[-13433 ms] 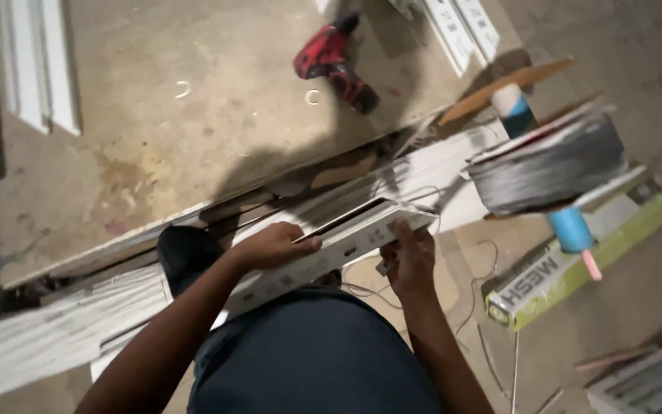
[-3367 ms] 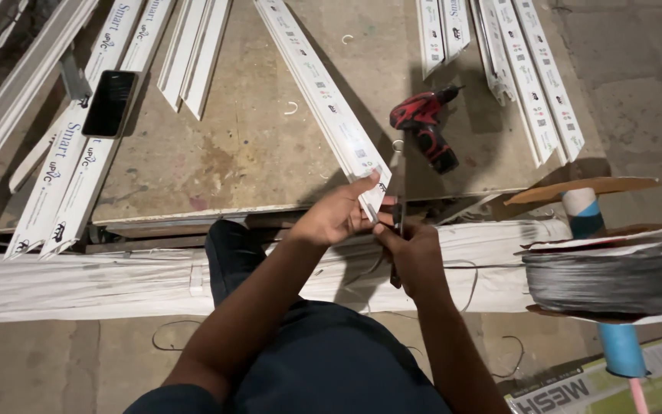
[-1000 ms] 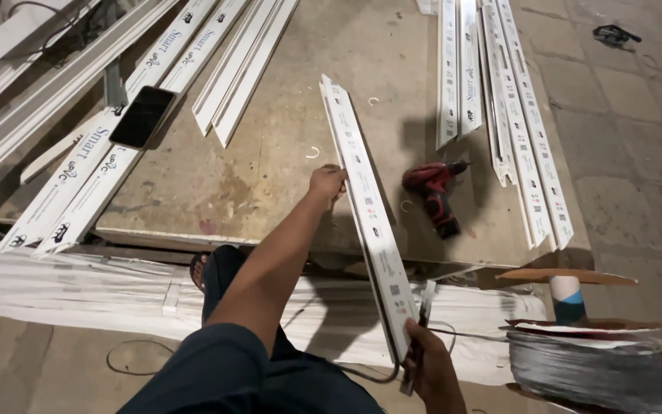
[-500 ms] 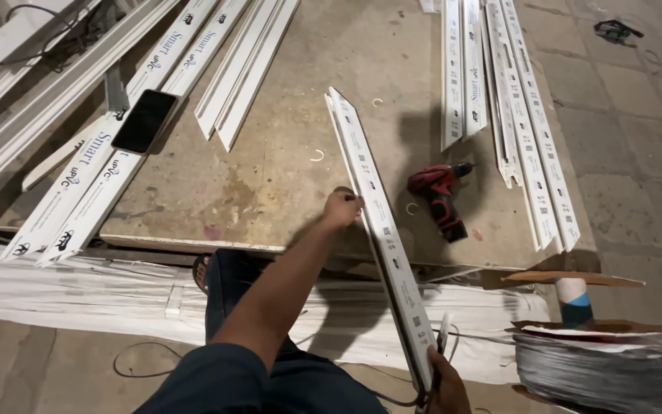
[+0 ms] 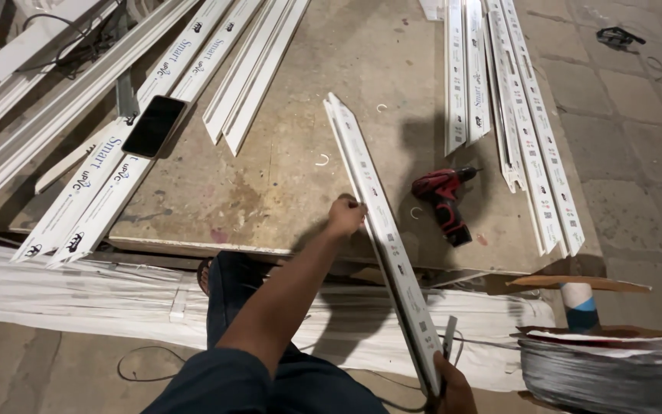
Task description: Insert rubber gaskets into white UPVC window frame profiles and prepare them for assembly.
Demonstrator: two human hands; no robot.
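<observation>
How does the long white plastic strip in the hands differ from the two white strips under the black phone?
The held white plastic strip is gripped by the left hand and right hand, its near end lifted off the board; the two white strips lie flat, untouched. The held strip bears nothing; the two carry the black phone. All are long, narrow and white.

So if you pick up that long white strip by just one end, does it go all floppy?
Probably a bit bendy, not floppy: the long white strip stays fairly straight between the left hand and the right hand. It looks thin and hollow, so likely light. Being so long, its far end would probably sag and swing if held at one end.
</observation>
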